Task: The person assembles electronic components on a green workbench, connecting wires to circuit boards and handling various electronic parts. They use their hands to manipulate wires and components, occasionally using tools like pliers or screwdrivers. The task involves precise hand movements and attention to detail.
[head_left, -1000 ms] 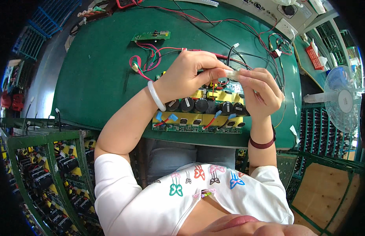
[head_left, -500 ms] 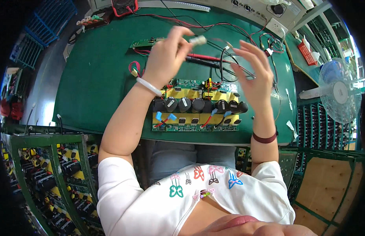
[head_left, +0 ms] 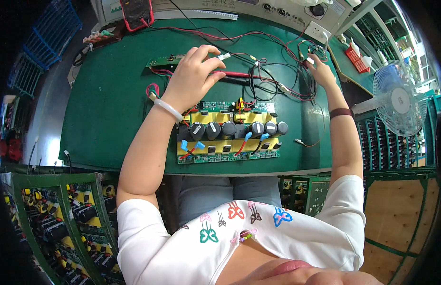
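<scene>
My left hand [head_left: 194, 71] is over the far side of the green table, its thumb and fingers spread apart. A small white connector [head_left: 224, 56] on a thin wire sits right at its fingertips. Farther right, my right hand [head_left: 321, 73] reaches out with thumb and forefinger closed around a white plug [head_left: 310, 61] among looped cables. Between my forearms lies a green circuit board [head_left: 228, 154] with black cylindrical capacitors, yellow parts and blue-sleeved leads. A narrow green board [head_left: 158, 62] lies partly behind my left hand. Red and black test probes [head_left: 242, 74] rest beside that hand.
A red-framed meter [head_left: 136, 14] and a grey instrument panel [head_left: 258, 5] stand at the back. Black and red cables [head_left: 258, 85] loop across the table [head_left: 106, 118]. A fan [head_left: 399, 100] stands at the right; a green rack of boards [head_left: 63, 190] is at the lower left.
My right hand has moved right, away from the middle, to the plug among the cables. The white connector at my left hand is lower, and that hand's fingers have spread. The view has shifted slightly.
</scene>
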A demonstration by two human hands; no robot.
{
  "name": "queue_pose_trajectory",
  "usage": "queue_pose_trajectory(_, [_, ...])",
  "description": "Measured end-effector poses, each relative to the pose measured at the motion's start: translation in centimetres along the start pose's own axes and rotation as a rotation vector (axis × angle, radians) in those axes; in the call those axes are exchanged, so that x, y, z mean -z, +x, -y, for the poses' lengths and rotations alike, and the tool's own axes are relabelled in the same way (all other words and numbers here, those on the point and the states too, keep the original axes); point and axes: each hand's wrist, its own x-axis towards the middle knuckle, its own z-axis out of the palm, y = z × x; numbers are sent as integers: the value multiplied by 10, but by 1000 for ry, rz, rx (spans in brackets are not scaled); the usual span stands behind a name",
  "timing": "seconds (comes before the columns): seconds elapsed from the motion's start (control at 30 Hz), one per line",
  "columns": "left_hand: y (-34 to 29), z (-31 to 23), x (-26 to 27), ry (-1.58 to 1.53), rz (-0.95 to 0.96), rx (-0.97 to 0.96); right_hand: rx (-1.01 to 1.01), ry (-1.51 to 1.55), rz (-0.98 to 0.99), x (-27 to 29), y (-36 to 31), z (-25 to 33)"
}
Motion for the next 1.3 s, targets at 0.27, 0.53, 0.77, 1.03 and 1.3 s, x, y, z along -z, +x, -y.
queue_pose_trajectory(0.27, [3,-6,4,-48,-3,-20,100,-62,-84,-27,17,-16])
queue_pose_trajectory(0.53, [15,-24,22,-129,-255,-113,13,-59,-99,3,-20,17])
queue_pose_trajectory(0.77, [3,-125,44,-450,-25,-182,34,36,168,18,-83,17])
queue_pose_trajectory(1.03, [-55,-205,-19,-910,376,81,236,182,114,2,-87,0])
queue_pose_trajectory(1.3, [-64,-242,-75,-1045,204,211,-46,735,329,64,-121,25])
